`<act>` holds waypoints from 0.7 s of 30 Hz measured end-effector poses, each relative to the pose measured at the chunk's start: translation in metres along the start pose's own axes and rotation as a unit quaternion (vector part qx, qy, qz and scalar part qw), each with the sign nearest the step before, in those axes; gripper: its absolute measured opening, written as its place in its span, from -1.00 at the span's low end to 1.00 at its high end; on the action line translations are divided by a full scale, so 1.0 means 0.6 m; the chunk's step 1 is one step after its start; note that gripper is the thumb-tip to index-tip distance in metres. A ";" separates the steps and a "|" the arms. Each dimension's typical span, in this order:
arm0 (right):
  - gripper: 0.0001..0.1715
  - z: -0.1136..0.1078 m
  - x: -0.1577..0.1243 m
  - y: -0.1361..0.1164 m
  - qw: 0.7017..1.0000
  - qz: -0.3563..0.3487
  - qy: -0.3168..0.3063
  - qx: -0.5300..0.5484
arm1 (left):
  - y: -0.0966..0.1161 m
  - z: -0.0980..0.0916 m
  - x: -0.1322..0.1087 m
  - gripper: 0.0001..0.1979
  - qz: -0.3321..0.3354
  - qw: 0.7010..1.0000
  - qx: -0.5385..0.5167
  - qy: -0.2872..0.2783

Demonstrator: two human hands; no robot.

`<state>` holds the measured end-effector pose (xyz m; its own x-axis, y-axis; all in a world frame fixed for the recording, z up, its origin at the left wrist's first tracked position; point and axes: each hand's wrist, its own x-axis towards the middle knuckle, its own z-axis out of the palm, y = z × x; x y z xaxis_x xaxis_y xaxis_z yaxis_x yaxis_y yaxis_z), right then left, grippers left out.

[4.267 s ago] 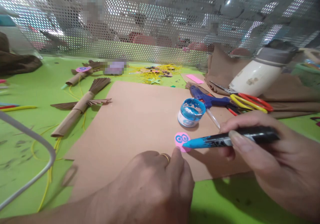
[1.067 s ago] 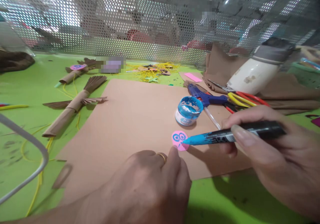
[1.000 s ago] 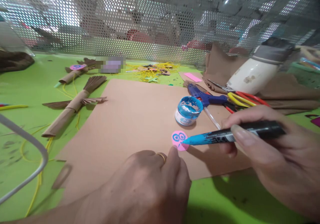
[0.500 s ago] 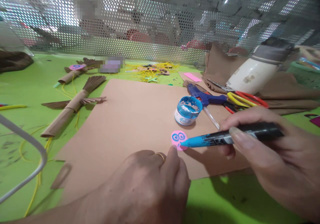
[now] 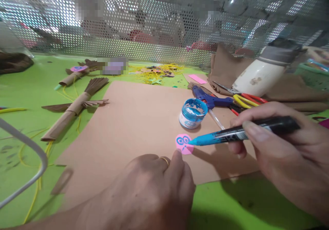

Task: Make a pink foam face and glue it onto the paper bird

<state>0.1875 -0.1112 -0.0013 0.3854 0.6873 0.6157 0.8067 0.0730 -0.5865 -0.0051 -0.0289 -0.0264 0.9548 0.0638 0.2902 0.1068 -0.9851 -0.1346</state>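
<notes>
A small pink paper disc [image 5: 189,150] with blue ringed eyes and short marks lies on a sheet of brown paper [image 5: 138,117]. My left hand [image 5: 159,185], fingers curled, pins the disc's lower edge with the index fingertip; its other fingertips are hidden. In my right hand [image 5: 280,154] is a blue marker [image 5: 221,136], gripped between thumb and fingers. Its tip points left, at the disc's right side by the eyes; I cannot tell whether it touches. Just behind stands an open jar of blue paint [image 5: 192,115].
Beyond the jar lie a blue glue gun [image 5: 212,99], scissors [image 5: 246,100] and a leaning white bottle [image 5: 259,72]. Left are brown paper birds [image 5: 69,117] with yellow string. A white cable [image 5: 38,151] arcs at the left edge. A perforated metal screen [image 5: 154,27] closes the back.
The marker tip has shifted slightly up and right, from the marks below the eyes to the disc's right side. The left hand stays on the disc.
</notes>
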 end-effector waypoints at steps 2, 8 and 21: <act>-0.92 -0.001 0.001 0.000 0.999 -0.005 -0.033 -0.023 | -0.001 -0.002 -0.002 -0.94 0.002 1.000 0.013 -0.004; -0.88 -0.005 0.002 -0.002 0.998 -0.008 -0.039 -0.048 | -0.004 -0.005 0.002 -0.95 0.009 1.000 0.022 -0.017; -0.93 -0.001 0.006 0.000 0.994 -0.065 -0.070 -0.048 | -0.002 -0.003 -0.002 -0.92 0.012 1.000 0.017 0.002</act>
<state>0.1893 -0.1091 0.0012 0.2140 0.7711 0.5996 0.8875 0.1030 -0.4492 -0.0067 -0.0279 -0.0251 0.9560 0.0395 0.2908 0.0935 -0.9803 -0.1742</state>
